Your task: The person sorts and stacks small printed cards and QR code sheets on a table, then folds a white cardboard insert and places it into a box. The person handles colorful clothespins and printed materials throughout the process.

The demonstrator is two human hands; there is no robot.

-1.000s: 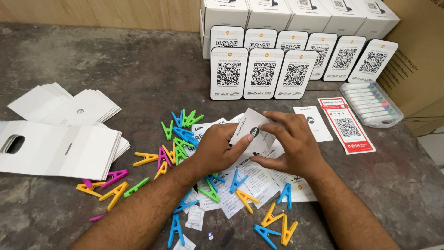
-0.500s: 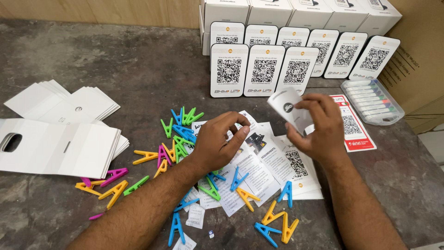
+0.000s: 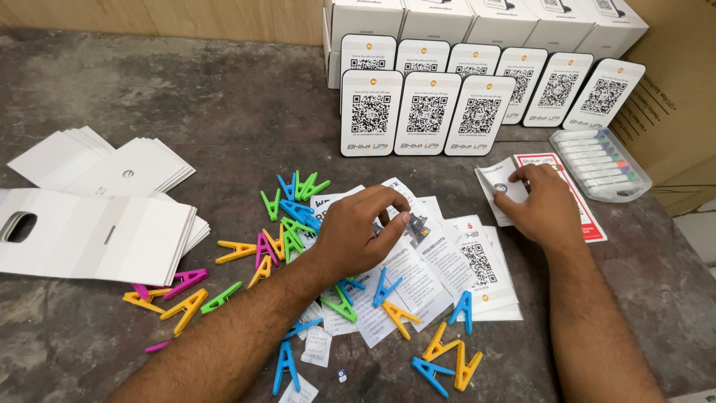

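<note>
Grey stone table (image 3: 186, 112): left hand (image 3: 358, 235) pinches small card (image 3: 415, 227) at its 3 o'clock; right hand (image 3: 544, 205) presses flat on white card (image 3: 496, 186) at its 10 o'clock.

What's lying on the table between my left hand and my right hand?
In the head view, printed white leaflets cover the table between the left hand and the right hand, which rests on a small white card. No clips lie in that stretch.

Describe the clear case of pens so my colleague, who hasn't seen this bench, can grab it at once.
Find the rows of white code-printed stands at the back of the table. At their right end, by the cardboard box, lies the clear plastic case. It is the only see-through thing there, holding a row of coloured-capped pens, just beyond the right hand.
</note>
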